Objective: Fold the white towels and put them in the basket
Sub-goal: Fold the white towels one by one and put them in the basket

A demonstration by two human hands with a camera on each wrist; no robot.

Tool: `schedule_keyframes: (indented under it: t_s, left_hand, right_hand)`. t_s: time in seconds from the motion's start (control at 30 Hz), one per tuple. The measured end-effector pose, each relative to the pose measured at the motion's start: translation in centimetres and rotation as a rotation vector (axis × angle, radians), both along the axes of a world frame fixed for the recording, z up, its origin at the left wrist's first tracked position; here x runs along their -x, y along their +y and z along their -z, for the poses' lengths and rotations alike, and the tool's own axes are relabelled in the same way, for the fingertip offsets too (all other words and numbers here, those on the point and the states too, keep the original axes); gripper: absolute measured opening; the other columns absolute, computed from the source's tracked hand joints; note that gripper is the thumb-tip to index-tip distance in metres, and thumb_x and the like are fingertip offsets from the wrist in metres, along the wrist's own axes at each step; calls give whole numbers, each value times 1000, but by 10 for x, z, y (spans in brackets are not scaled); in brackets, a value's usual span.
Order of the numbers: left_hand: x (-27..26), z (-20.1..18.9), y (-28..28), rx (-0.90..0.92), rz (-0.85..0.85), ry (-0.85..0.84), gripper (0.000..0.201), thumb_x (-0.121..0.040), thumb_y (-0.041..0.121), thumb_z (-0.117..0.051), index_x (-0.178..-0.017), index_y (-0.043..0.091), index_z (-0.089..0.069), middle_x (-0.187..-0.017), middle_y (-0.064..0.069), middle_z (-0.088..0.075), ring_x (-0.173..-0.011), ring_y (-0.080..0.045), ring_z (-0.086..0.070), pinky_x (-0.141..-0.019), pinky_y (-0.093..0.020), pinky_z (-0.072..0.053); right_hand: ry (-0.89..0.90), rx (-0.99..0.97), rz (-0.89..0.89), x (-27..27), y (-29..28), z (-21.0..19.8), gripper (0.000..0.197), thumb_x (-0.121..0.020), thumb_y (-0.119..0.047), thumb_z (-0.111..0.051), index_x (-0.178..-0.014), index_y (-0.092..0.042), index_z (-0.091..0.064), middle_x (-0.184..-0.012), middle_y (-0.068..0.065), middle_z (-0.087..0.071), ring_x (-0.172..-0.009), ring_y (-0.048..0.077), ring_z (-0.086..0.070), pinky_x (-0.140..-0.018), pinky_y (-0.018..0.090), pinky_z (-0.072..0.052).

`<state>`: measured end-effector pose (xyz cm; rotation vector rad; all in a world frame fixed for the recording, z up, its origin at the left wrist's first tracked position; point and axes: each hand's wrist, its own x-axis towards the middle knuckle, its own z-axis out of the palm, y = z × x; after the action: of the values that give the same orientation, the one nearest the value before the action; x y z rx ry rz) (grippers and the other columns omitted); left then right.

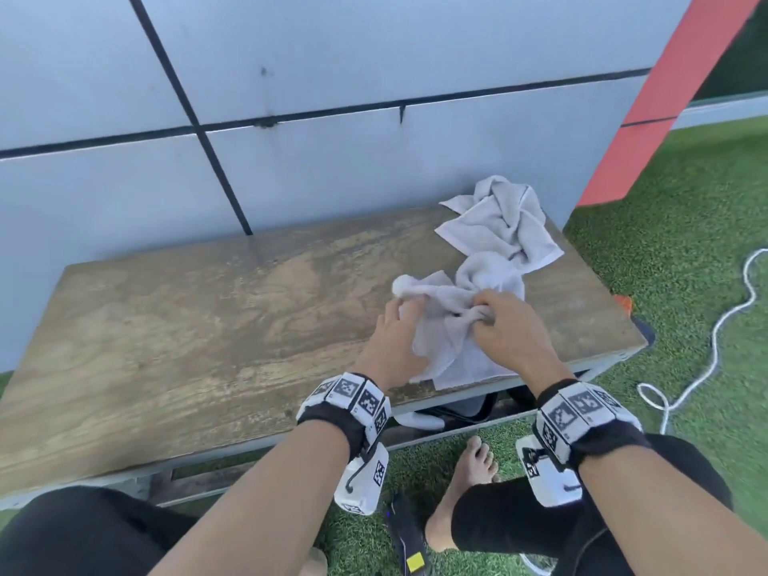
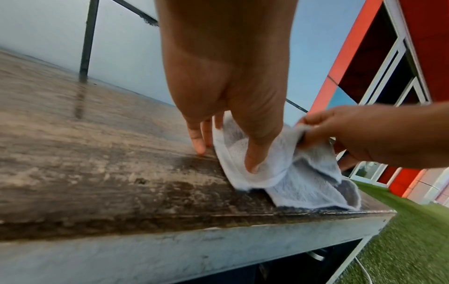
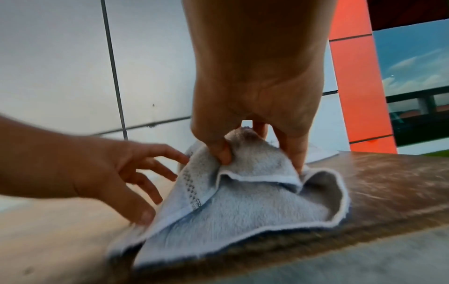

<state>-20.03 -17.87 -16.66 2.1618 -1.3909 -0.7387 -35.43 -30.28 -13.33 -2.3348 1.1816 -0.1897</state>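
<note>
1. Plainly the step in hand is the first one: getting a crumpled white towel spread out before any fold is made. It lies bunched on the right half of the wooden counter, close to the near edge, with one hemmed corner almost at that edge.

2. The right hand has a grip on the towel: in the right wrist view thumb and fingers pinch a raised peak of terry cloth, so the fabric tents up beneath it and drapes to the counter.

3. The left hand is released, fingers fairly straight and spread. In the left wrist view its thumb presses on the towel's left hem while the fingertips touch the counter just beside the cloth.

4. A second white towel, also rumpled, sits at the far right corner of the counter, touching or nearly touching the first; it is untouched.

5. No basket is clearly visible; something dark lies under the counter's near edge, but I cannot tell what it is.

6. Next, I judge, the move calls for finding two corners, drawing the cloth flat leftward onto the bare counter, and smoothing it. Because terry clings and twists, corners need separating first.
</note>
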Motion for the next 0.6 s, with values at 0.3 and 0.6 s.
schedule_keyframes:
  t_s: [0.3, 0.6]
  left_hand:
    - [-50, -15, 43, 405, -230, -88, 9, -97, 20, -57, -105, 20, -61, -100, 6, -55, -94, -17, -50, -79, -34, -41]
    - [-79, -102, 79, 540, -470, 98, 49, -102, 46, -47, -63, 18, -41, -52, 14, -40, -47, -4, -35, -49, -20, -29]
  right_hand:
    - [-524, -104, -140, -65, 20, -35, 27, -86, -11, -53, -100, -31, -64, -102, -6, -67, -94, 10, -61, -86, 36, -53]
    - [-629, -163, -437, -96, 80, -59, 66, -82, -42, -76, -139, -30, -46, -138, -14, -49, -129, 3, -44, -104, 22, -37]
